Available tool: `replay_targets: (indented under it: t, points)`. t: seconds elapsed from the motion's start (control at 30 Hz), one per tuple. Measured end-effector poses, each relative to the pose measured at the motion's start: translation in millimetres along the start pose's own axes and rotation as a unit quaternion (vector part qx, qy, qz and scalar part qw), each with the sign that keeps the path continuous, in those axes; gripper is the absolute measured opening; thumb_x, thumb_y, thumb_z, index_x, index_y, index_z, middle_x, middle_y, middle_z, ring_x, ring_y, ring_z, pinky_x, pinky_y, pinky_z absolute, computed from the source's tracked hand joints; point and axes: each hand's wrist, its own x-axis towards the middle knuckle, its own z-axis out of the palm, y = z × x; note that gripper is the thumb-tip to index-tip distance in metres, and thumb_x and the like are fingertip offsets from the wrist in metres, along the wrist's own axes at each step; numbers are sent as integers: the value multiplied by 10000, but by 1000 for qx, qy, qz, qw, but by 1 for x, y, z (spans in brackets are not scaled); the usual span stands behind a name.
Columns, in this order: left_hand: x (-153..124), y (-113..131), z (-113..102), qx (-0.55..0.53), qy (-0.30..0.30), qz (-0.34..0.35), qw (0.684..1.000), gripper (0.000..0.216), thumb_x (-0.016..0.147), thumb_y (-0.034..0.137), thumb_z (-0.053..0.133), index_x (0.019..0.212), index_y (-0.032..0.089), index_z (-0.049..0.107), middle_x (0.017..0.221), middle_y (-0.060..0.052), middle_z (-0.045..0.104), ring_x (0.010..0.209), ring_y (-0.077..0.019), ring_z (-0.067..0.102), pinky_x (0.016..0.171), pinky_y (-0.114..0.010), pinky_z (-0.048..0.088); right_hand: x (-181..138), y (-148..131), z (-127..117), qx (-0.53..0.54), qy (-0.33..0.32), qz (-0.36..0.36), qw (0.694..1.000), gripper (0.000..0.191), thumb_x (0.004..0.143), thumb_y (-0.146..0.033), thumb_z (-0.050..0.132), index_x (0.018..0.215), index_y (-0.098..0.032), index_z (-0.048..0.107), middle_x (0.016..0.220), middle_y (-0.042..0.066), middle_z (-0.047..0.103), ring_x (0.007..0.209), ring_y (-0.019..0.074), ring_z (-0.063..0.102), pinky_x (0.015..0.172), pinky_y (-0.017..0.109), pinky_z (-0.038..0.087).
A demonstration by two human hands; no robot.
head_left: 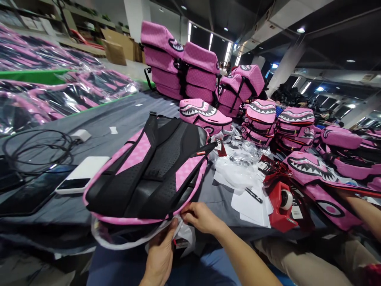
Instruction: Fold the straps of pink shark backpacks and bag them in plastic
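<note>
Two hands work close together at the near edge of the table [125, 106]. Left hand [160, 254] is clamped on a clear plastic bag [114, 245]; right hand [204, 217] has fingers bent at the backpack's rim just beside it, can't tell if on bag or piping. Pink-and-black backpack [166, 159] lies straps up, bottom end at the near edge. Tabletop: dark grey cloth. Left of pack: white device [93, 167], coiled cable [38, 150]. Right: crumpled plastic [232, 174], white papers [250, 210], red tape dispenser [276, 216]. Pink backpack stacks [162, 59] behind; plastic-wrapped packs [59, 97] far left on green. Another person's forearm [361, 212] at right. Room: dark ceiling [238, 18], lit spots, pale column [137, 28], cardboard boxes [114, 52].
</note>
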Motion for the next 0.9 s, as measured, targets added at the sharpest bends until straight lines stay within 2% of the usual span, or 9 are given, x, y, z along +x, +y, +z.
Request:
replay_targets:
  t: [0.13, 0.23, 0.3, 0.4, 0.47, 0.6, 0.7, 0.8, 0.9]
  points:
    - [4, 3, -3, 13, -9, -9, 1000, 652, 343, 553, 1007, 838, 192, 786, 850, -29, 783, 950, -217, 718, 1001, -309, 548, 10, 15, 5, 165, -51, 52, 984, 80, 758, -243, 612, 695, -196, 631, 591, -56, 596, 526, 105, 517, 551, 203, 438]
    - [5, 6, -2, 13, -13, -9, 1000, 653, 340, 544, 1012, 847, 206, 778, 887, -23, 784, 1047, -248, 712, 1064, -347, 523, 12, 21, 9, 147, -35, 86, 985, 61, 725, -254, 623, 723, -195, 641, 580, -56, 586, 520, 108, 523, 526, 198, 407]
    - [3, 7, -1, 11, -10, -8, 1000, 649, 322, 542, 1017, 822, 213, 766, 899, -18, 783, 1076, -257, 707, 1073, -357, 520, 9, 22, 13, 78, 33, 100, 991, 31, 699, -217, 647, 707, -198, 624, 538, -71, 536, 490, 99, 487, 490, 186, 335]
    - [0, 10, 0, 5, -12, -11, 1000, 687, 335, 535, 1020, 891, 223, 764, 931, -15, 783, 1063, -254, 712, 1015, -351, 555, 0, 20, 25, -9, 169, 103, 980, 118, 647, -169, 709, 726, -197, 625, 518, -96, 479, 484, 85, 432, 502, 194, 286]
    - [-1, 11, -1, 1, -22, -22, 1000, 736, 352, 518, 1025, 976, 231, 761, 967, -15, 785, 1030, -232, 716, 934, -308, 581, -6, 18, 33, -19, 198, 84, 976, 62, 688, -173, 672, 720, -197, 624, 528, -94, 459, 499, 84, 402, 523, 207, 282]
    - [1, 12, -3, 0, -14, -39, 999, 760, 316, 490, 1037, 964, 211, 755, 958, -19, 785, 998, -212, 718, 842, -243, 586, -11, 10, 38, 26, 100, 59, 993, 199, 798, -174, 495, 601, -202, 489, 516, -71, 410, 497, 87, 340, 518, 223, 249]
    - [2, 12, 2, 2, -18, -33, 999, 719, 304, 489, 1035, 889, 194, 740, 888, -18, 773, 979, -233, 722, 860, -282, 593, -8, 1, 29, 134, -19, 129, 982, 268, 834, -174, 423, 575, -200, 486, 486, -53, 470, 456, 89, 370, 498, 216, 280]
    - [1, 12, 9, 2, -13, -14, 1000, 733, 273, 517, 1027, 866, 209, 726, 907, -6, 772, 1016, -246, 712, 956, -326, 569, -2, -6, 17, 178, -102, 176, 963, 378, 856, -190, 412, 479, -194, 451, 424, -39, 431, 419, 85, 327, 470, 228, 252]
    - [-7, 14, -1, 18, 6, -6, 1000, 778, 257, 566, 1016, 899, 219, 747, 1012, -25, 777, 1187, -295, 656, 1137, -382, 459, 1, -7, 6, 154, -83, 192, 966, 394, 903, -254, 422, 516, -198, 469, 401, -52, 384, 411, 91, 300, 467, 238, 235]
